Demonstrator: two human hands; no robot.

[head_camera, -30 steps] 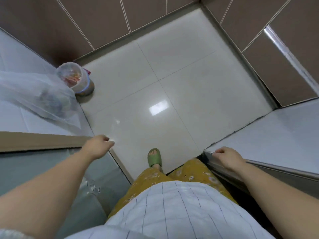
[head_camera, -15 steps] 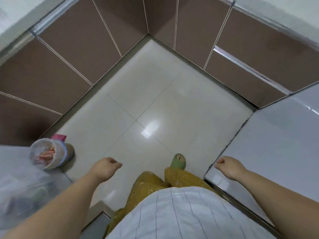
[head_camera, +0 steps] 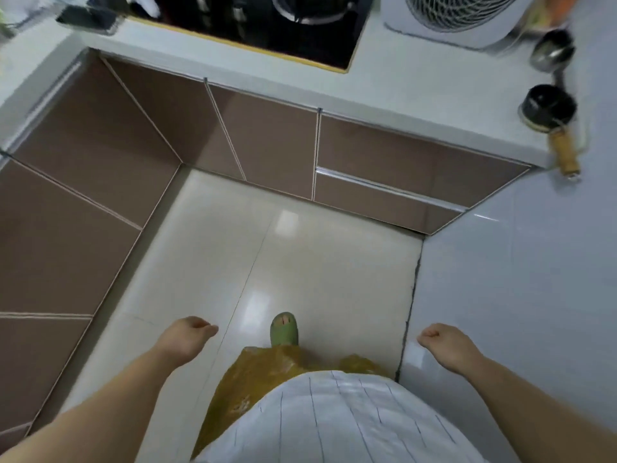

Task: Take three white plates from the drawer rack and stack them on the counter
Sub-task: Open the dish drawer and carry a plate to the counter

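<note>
The view had lifted since half a second before: the white counter [head_camera: 384,85] now ran across the top from ten to two o'clock, where earlier only brown cabinet fronts [head_camera: 267,138] and floor showed. A black cooktop [head_camera: 267,31] with a pot on it lay at twelve o'clock, a white fan [head_camera: 457,15] at one o'clock, and a small dark pan with a wooden handle [head_camera: 549,110] at two o'clock on the counter's right run. The lidded tub and plastic bag seen at eight o'clock earlier had gone from view. The closed drawer front [head_camera: 384,195] sat just right of centre; the plates and rack were hidden, so their place could not be told. The left hand [head_camera: 188,335] hung at seven o'clock over the pale floor [head_camera: 300,262], fingers loosely curled and holding nothing, much as before. The right hand [head_camera: 442,340] at four o'clock stayed clenched, empty, over the counter edge. A green slipper [head_camera: 283,330] pointed forward at six o'clock.
</note>
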